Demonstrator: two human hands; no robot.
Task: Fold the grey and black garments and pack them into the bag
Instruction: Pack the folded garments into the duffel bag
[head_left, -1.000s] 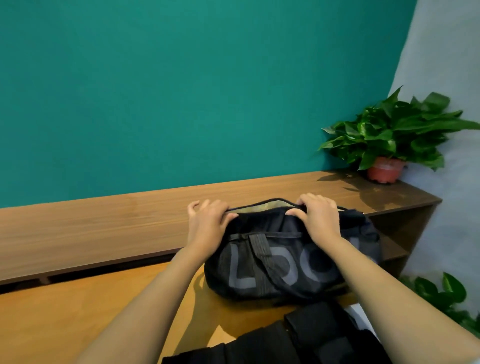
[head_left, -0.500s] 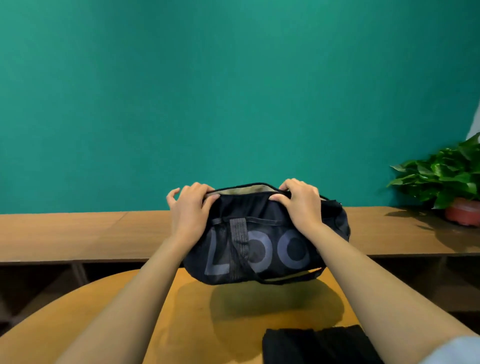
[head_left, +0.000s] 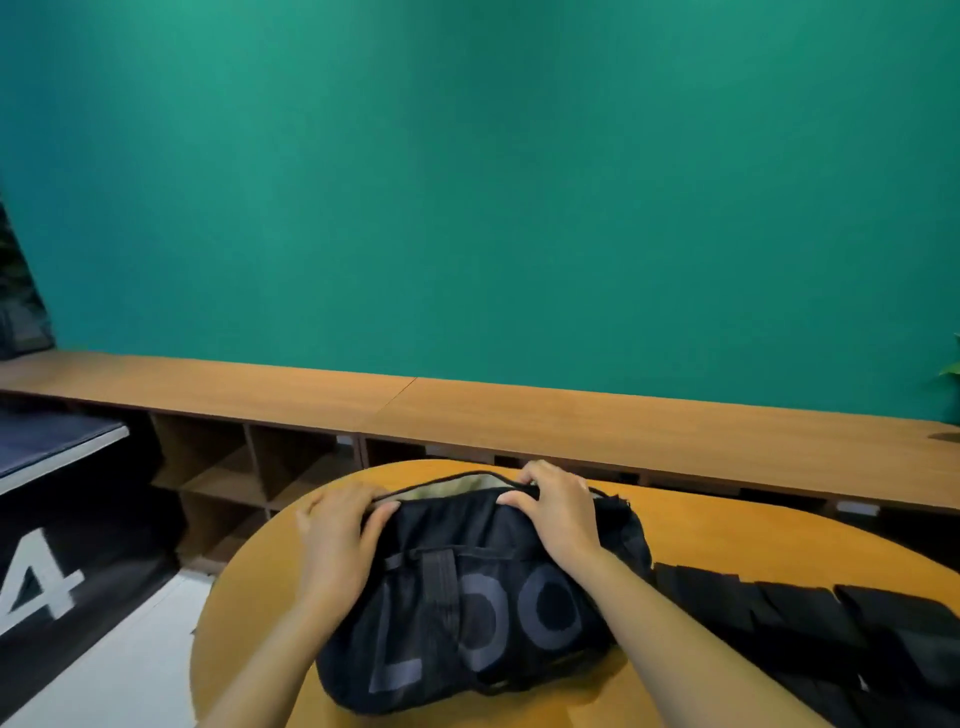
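A black soft-fabric duffel bag (head_left: 483, 618) with large grey letters across its front lies on its side in the middle of the round orange-brown wooden table (head_left: 727, 535). Its top opening faces the far edge of the table and gapes slightly, showing a pale beige lining (head_left: 457, 486). A black webbing strap (head_left: 447, 587) runs down its front. The left hand (head_left: 337, 540) and the right hand (head_left: 556, 514) grip the opening's rim. Toward the table's right side, just beside the bag, a flat black cloth garment (head_left: 805, 623) lies spread in folds.
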